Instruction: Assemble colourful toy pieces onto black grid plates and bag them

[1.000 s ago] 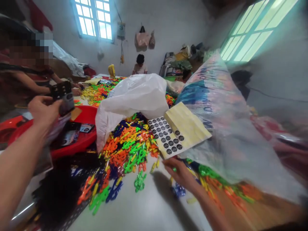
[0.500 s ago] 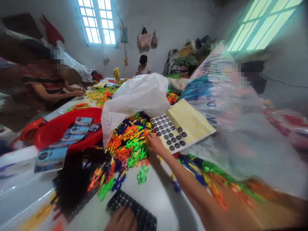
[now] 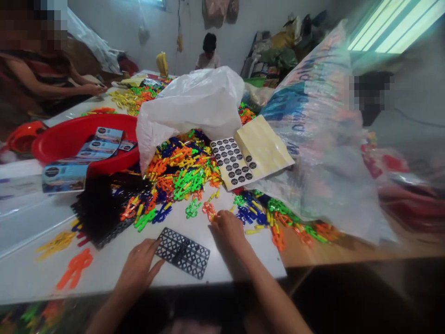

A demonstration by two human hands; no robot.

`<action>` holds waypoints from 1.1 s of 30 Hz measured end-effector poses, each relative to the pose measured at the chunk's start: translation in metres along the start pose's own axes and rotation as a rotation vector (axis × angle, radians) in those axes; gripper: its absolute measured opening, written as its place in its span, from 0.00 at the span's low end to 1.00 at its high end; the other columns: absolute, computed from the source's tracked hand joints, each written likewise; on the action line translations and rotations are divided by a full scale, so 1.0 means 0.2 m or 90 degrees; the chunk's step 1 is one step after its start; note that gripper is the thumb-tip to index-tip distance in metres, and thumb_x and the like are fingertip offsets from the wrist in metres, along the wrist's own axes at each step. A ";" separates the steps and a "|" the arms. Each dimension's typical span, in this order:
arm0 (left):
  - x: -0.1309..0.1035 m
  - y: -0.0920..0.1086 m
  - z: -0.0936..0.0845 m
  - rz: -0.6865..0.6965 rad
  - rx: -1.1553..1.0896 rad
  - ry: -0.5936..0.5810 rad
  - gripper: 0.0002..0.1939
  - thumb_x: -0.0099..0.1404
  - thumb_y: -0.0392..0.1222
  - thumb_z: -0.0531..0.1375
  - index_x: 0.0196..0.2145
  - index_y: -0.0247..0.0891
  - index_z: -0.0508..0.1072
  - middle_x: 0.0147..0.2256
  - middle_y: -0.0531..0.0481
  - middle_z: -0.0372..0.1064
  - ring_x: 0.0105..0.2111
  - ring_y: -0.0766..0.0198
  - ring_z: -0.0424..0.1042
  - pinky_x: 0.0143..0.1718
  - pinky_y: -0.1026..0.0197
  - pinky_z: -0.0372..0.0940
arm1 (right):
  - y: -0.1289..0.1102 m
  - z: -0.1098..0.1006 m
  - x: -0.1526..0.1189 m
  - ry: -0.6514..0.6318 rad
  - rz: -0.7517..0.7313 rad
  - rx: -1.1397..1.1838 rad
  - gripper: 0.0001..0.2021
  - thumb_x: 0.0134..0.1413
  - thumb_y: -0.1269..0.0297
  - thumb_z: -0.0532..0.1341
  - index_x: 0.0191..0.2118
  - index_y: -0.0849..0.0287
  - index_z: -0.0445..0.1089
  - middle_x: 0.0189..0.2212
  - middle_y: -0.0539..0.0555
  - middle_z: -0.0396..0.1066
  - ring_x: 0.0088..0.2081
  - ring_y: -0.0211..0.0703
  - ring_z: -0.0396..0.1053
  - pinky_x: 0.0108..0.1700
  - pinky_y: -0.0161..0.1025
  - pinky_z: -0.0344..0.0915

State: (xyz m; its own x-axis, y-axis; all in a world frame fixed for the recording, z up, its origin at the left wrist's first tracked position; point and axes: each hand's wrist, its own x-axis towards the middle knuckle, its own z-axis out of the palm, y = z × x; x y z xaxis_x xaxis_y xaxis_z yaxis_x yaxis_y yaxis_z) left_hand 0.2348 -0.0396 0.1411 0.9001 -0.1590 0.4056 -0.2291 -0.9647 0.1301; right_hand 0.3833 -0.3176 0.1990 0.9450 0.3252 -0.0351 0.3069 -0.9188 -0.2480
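Note:
A black perforated plastic tray (image 3: 182, 253) lies tilted near the table's front edge. My left hand (image 3: 142, 260) holds its left end between thumb and fingers. To the right of the tray, my right hand (image 3: 227, 227) has its fingers closed at an orange plastic figure (image 3: 209, 211). Beyond both hands spreads a heap of small orange, green, yellow and blue plastic pieces (image 3: 189, 183). A sheet of round black stickers (image 3: 231, 162) lies at the heap's right side.
A red basin (image 3: 43, 144) with blue printed cards stands at the left. Behind the heap is a white plastic bag (image 3: 194, 99); a large filled sack (image 3: 313, 139) leans at the right. Dark trays (image 3: 100, 208) lie left. A person (image 3: 45, 69) sits at the far left.
My right hand has drawn back from the heap toward the front edge. The view has tilted down, and my left hand now shows fully at the tray's left end.

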 end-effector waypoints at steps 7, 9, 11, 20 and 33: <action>0.04 0.20 -0.03 -0.171 -0.076 -0.120 0.16 0.64 0.49 0.57 0.45 0.37 0.68 0.41 0.43 0.70 0.44 0.53 0.68 0.46 0.51 0.63 | -0.07 0.10 0.08 -0.079 0.074 0.147 0.10 0.55 0.64 0.58 0.43 0.61 0.66 0.32 0.56 0.74 0.33 0.45 0.71 0.32 0.36 0.59; 0.06 0.20 -0.06 -0.219 -0.103 -0.161 0.19 0.61 0.49 0.60 0.48 0.39 0.67 0.44 0.43 0.68 0.47 0.53 0.67 0.48 0.51 0.62 | -0.11 0.05 0.05 -0.074 0.028 0.271 0.15 0.51 0.67 0.60 0.46 0.62 0.64 0.29 0.53 0.73 0.31 0.42 0.69 0.33 0.36 0.60; 0.08 0.16 -0.08 -0.224 -0.125 -0.196 0.24 0.59 0.48 0.62 0.51 0.40 0.66 0.48 0.43 0.66 0.50 0.52 0.64 0.50 0.50 0.60 | -0.19 -0.01 0.00 -0.048 -0.020 0.411 0.18 0.50 0.66 0.60 0.48 0.62 0.64 0.27 0.50 0.70 0.27 0.40 0.67 0.32 0.35 0.61; 0.11 0.10 -0.06 -0.192 -0.156 -0.221 0.21 0.54 0.42 0.64 0.47 0.40 0.68 0.48 0.45 0.66 0.52 0.53 0.62 0.51 0.52 0.58 | -0.59 0.19 -0.24 -0.105 -0.031 0.620 0.05 0.46 0.61 0.60 0.27 0.57 0.66 0.23 0.49 0.70 0.26 0.40 0.68 0.31 0.36 0.65; 0.12 0.00 -0.03 -0.164 -0.197 -0.238 0.27 0.49 0.34 0.62 0.49 0.38 0.67 0.56 0.40 0.62 0.60 0.47 0.54 0.58 0.44 0.51 | -0.70 0.36 -0.18 -0.103 -0.226 0.146 0.13 0.59 0.63 0.53 0.47 0.61 0.68 0.40 0.58 0.72 0.39 0.47 0.71 0.40 0.38 0.64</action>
State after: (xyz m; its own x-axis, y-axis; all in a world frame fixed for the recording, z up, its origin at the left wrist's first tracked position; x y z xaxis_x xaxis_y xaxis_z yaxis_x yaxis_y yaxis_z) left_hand 0.2532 -0.0426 0.1570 0.9989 -0.0441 -0.0167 -0.0312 -0.8842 0.4660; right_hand 0.2988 -0.1840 0.1660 0.7499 0.6592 -0.0554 0.5594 -0.6765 -0.4790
